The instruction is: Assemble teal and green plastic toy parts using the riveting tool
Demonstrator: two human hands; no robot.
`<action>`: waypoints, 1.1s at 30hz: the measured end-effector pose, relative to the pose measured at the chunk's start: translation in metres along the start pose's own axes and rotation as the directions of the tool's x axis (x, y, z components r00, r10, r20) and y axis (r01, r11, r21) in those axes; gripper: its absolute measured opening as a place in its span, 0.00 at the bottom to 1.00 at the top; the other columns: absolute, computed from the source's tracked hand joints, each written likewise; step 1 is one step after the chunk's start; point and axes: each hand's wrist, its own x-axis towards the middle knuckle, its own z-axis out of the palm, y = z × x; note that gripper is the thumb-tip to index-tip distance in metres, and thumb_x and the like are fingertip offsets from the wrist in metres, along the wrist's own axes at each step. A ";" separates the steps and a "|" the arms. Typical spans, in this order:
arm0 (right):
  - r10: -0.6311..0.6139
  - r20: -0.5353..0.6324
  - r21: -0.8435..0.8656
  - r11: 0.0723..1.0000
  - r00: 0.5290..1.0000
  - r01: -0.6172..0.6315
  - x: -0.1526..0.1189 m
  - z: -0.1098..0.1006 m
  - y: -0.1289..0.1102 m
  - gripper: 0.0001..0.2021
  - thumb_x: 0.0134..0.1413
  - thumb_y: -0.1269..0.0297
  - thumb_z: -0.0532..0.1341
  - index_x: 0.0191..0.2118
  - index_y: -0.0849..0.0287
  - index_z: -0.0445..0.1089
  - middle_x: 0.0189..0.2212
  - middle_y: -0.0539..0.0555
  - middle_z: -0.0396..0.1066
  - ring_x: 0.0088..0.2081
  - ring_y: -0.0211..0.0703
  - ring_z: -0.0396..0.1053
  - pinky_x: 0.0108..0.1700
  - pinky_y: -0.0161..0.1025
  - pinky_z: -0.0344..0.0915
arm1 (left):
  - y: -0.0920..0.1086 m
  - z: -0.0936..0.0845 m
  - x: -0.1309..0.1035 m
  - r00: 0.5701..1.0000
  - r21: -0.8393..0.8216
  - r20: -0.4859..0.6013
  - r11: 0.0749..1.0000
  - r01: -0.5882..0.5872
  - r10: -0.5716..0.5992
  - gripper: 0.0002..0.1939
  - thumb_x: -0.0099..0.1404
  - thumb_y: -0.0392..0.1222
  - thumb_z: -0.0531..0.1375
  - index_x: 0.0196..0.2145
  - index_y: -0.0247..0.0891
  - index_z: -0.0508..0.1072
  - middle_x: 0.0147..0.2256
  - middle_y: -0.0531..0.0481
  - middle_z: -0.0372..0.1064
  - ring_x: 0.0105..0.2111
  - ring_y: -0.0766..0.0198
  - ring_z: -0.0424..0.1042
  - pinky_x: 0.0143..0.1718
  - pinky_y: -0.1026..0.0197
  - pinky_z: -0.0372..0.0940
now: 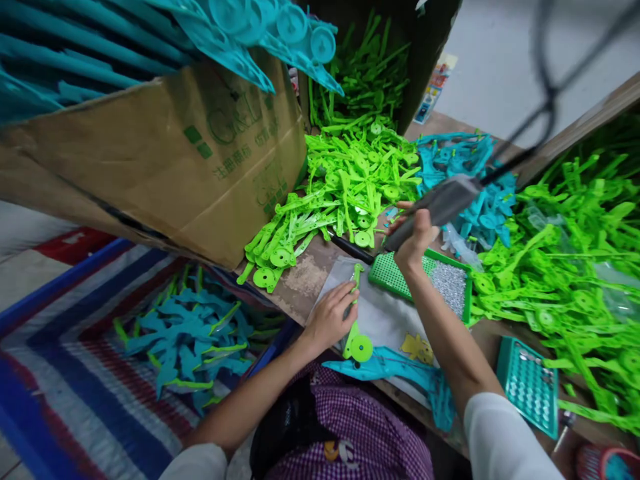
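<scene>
My right hand (415,243) is wrapped round a grey electric screwdriver (450,200), which is held tilted above the work cloth and has a dark cord running up to the right. The fingers of my left hand (333,313) are closed on a lime-green plastic part (360,346) with a round disc at its near end. That part lies on a pale cloth (385,313). Just nearer to me is a long blue plastic part (380,365). Beneath my right forearm sits a green perforated tray (393,273) with small silver screws (449,285) at one end.
Loose green parts (360,173) fill the back, beside a cardboard box (200,160) topped with blue parts (250,33). Further heaps are blue parts (485,200) and green parts (565,267) at right. A teal tray (527,387) holds silver pieces. A striped-lined bin (65,373) stands lower left.
</scene>
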 end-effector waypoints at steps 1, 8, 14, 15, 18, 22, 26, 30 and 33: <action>-0.038 -0.018 -0.016 0.999 0.999 0.038 0.006 -0.008 -0.003 0.21 0.50 0.43 0.56 0.32 0.58 0.70 0.15 0.44 0.61 0.16 0.34 0.63 0.18 0.33 0.60 | 0.000 0.000 0.000 1.000 -0.006 0.003 1.000 -0.004 0.004 0.16 0.66 0.36 0.54 0.51 0.37 0.70 0.56 0.41 0.66 0.57 0.54 0.64 0.57 0.47 0.65; -0.049 -0.087 -0.046 0.998 0.995 0.045 0.026 -0.043 0.013 0.20 0.49 0.45 0.58 0.28 0.60 0.70 0.14 0.45 0.63 0.15 0.35 0.63 0.17 0.33 0.59 | -0.001 0.001 0.001 1.000 -0.013 -0.009 1.000 -0.009 0.009 0.16 0.65 0.35 0.54 0.50 0.38 0.70 0.56 0.42 0.66 0.57 0.54 0.64 0.56 0.47 0.65; -0.048 -0.076 -0.060 0.997 0.996 0.043 0.036 -0.043 0.029 0.21 0.48 0.45 0.59 0.28 0.61 0.71 0.14 0.45 0.63 0.15 0.35 0.63 0.17 0.34 0.59 | 0.000 0.000 0.001 1.000 -0.010 -0.012 1.000 -0.004 0.004 0.15 0.66 0.35 0.54 0.50 0.38 0.70 0.55 0.42 0.66 0.58 0.55 0.64 0.57 0.48 0.65; -0.047 -0.079 -0.060 0.997 0.996 0.043 0.038 -0.043 0.030 0.21 0.48 0.44 0.59 0.28 0.61 0.71 0.14 0.45 0.63 0.15 0.35 0.62 0.17 0.34 0.59 | 0.000 0.000 0.001 1.000 -0.010 -0.010 1.000 -0.003 0.003 0.15 0.66 0.35 0.54 0.50 0.38 0.70 0.55 0.42 0.66 0.58 0.55 0.64 0.57 0.48 0.64; -0.045 -0.085 -0.060 0.997 0.995 0.040 0.040 -0.046 0.032 0.22 0.47 0.43 0.59 0.27 0.60 0.70 0.14 0.45 0.63 0.14 0.34 0.62 0.16 0.33 0.58 | 0.001 0.000 0.001 1.000 -0.010 0.000 1.000 0.013 -0.013 0.14 0.66 0.35 0.55 0.49 0.37 0.70 0.56 0.42 0.65 0.57 0.55 0.64 0.57 0.49 0.65; -0.061 -0.080 -0.031 0.998 0.995 0.059 0.039 -0.047 0.033 0.21 0.48 0.44 0.59 0.26 0.60 0.70 0.13 0.44 0.62 0.14 0.34 0.62 0.16 0.33 0.59 | 0.002 -0.001 0.001 0.999 -0.017 0.007 0.999 0.052 -0.052 0.15 0.66 0.36 0.55 0.49 0.39 0.70 0.57 0.42 0.63 0.55 0.55 0.66 0.55 0.50 0.66; -0.063 -0.057 -0.008 0.998 0.996 0.063 0.038 -0.047 0.036 0.20 0.49 0.46 0.59 0.26 0.61 0.70 0.13 0.45 0.63 0.13 0.35 0.62 0.16 0.33 0.59 | 0.002 -0.002 0.001 0.998 -0.021 0.008 0.997 0.070 -0.070 0.15 0.66 0.37 0.55 0.49 0.39 0.71 0.56 0.42 0.63 0.55 0.55 0.66 0.55 0.51 0.66; -0.059 -0.054 -0.027 0.998 0.997 0.057 0.041 -0.049 0.035 0.20 0.50 0.45 0.58 0.28 0.60 0.71 0.14 0.45 0.63 0.14 0.35 0.63 0.16 0.33 0.59 | 0.002 -0.002 0.001 0.997 -0.022 0.009 0.997 0.078 -0.078 0.15 0.65 0.37 0.55 0.50 0.40 0.71 0.55 0.42 0.63 0.54 0.54 0.66 0.55 0.50 0.66; -0.070 -0.072 -0.014 0.997 0.995 0.069 0.041 -0.049 0.020 0.21 0.49 0.43 0.58 0.30 0.59 0.71 0.15 0.45 0.62 0.15 0.35 0.63 0.16 0.33 0.59 | 0.002 -0.001 0.001 0.997 -0.025 0.000 0.996 0.083 -0.083 0.15 0.65 0.37 0.55 0.49 0.40 0.71 0.55 0.41 0.63 0.53 0.54 0.67 0.54 0.51 0.67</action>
